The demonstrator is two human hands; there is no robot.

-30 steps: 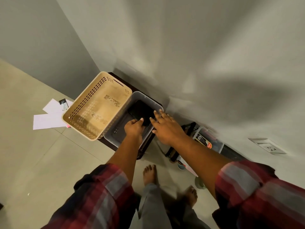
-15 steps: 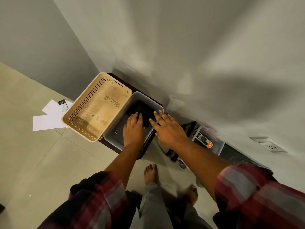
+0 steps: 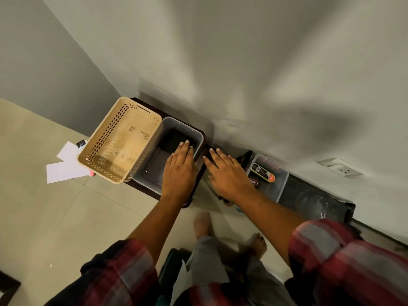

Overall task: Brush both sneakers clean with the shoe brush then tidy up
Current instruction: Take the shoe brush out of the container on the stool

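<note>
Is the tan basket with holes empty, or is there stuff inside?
Empty. The tan basket shows its bare bottom all the way across, with nothing lying in it.

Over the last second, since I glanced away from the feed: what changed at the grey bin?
The left hand uncurled its fingers and now lies flat over the grey bin. The right hand slid slightly right, off the bin's rim. The bin, the dark object inside it and the tan basket stayed put.
</note>
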